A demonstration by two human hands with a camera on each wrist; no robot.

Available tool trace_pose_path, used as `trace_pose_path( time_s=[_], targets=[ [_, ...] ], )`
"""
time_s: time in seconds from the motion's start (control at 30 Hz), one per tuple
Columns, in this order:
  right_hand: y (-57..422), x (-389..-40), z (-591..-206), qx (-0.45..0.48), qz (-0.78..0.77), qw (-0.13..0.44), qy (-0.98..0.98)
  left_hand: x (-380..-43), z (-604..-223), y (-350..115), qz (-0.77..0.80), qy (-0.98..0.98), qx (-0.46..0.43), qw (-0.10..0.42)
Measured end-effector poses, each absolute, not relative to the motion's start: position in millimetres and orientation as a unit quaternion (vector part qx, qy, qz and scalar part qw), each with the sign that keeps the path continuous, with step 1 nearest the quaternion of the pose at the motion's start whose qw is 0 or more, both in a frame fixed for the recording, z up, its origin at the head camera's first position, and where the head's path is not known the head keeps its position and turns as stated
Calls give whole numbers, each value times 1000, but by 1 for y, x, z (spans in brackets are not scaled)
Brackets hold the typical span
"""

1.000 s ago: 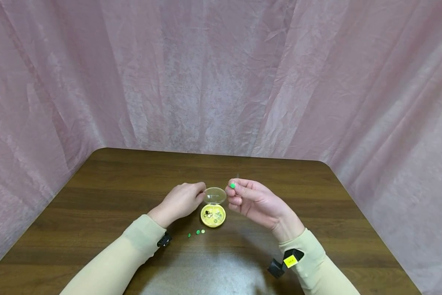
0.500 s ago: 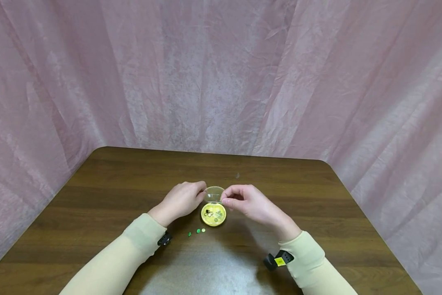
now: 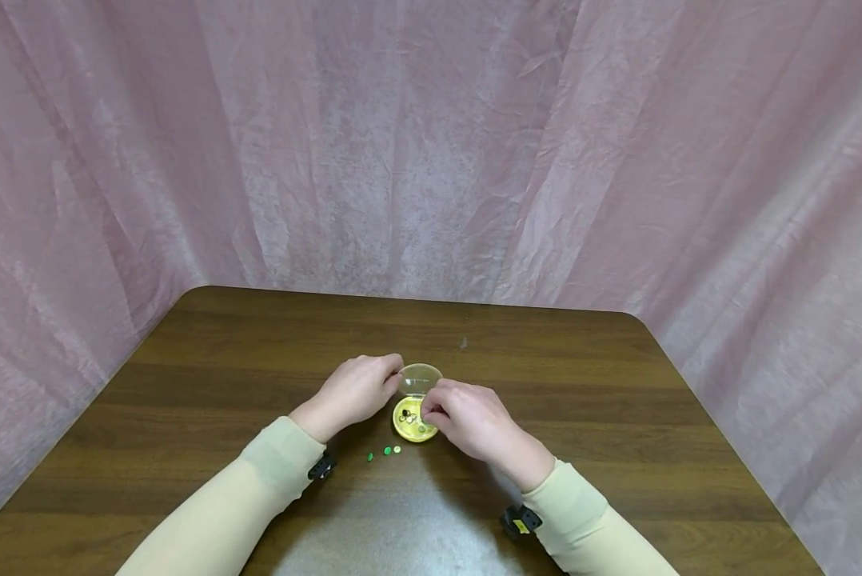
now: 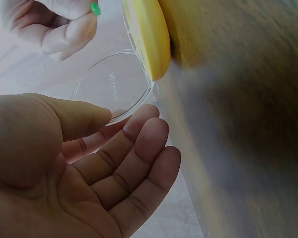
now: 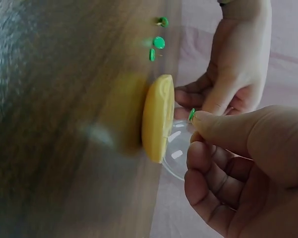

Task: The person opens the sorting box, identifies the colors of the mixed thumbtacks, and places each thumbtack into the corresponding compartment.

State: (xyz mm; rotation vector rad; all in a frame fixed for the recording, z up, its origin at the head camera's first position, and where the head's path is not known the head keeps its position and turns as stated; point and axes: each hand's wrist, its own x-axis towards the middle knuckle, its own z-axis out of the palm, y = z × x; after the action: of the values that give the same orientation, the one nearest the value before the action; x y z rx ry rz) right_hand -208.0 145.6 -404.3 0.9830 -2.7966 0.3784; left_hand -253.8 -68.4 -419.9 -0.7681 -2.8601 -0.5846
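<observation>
A round yellow case (image 3: 401,430) stands with its clear lid (image 3: 420,379) raised, several small pieces inside. My left hand (image 3: 357,389) pinches the lid's left edge between thumb and forefinger; the other fingers extend loosely in the left wrist view. Over the right side of the case, my right hand (image 3: 474,420) pinches a small green thumbtack (image 5: 191,115) between thumb and forefinger. Its flat green head shows beyond the fingertips. Further green thumbtacks lie on the table in front of the case, one green-topped thumbtack (image 5: 159,42) among them.
The brown wooden table (image 3: 258,336) extends around the case. Beyond its far edge hangs a pink curtain (image 3: 417,160). A tiny clear scrap (image 3: 463,342) lies behind the case. Each wrist wears a black strap device.
My right hand has turned over and moved left and down, bringing the thumbtack from beside the lid to over the case. The left hand keeps its hold on the lid.
</observation>
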Motion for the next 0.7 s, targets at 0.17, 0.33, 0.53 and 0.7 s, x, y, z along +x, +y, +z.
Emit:
trace_pose_path(
  time_s=[0.17,0.33,0.53,0.7],
  targets=[
    [143,-209,-411,342,108,77,-930,-253,-420,-68,-194,-944,-258,68],
    [144,-209,-416,345,102,78,-930,-252,-418,-68,-195,-944,-259,67],
    [145,-209,-416,350,103,72,-928,-252,-418,-68,-196,-943,-259,71],
    [147,-210,-412,347,106,58,-930,-252,-418,-68,-193,-944,-258,68]
  ],
)
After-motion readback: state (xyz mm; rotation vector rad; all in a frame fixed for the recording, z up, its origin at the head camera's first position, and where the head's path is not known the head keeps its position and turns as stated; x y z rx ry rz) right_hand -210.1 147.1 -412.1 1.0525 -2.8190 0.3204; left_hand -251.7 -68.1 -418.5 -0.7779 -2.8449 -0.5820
